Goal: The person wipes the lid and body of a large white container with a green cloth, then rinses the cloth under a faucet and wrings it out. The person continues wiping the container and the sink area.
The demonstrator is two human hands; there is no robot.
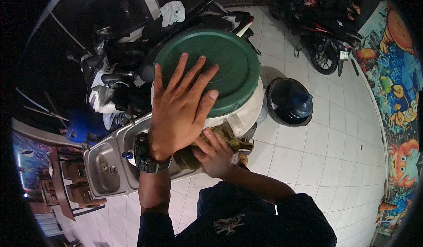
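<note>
My left hand [181, 105], with a black watch on its wrist, lies spread over the round green lid [231, 68] of a large white plastic drum [249, 116]. Below it, my right hand [214, 156] presses on a damp olive-coloured cloth [228, 139] against the drum's near side. Part of the cloth hangs over the sink's edge; my left hand and wrist hide some of it.
A steel double sink [104, 171] stands at the left. Parked motorcycles [105, 88] are behind it and at the upper right. A black tub [274, 114] holding a blue water bottle [300, 105] sits on the tiled floor right of the drum.
</note>
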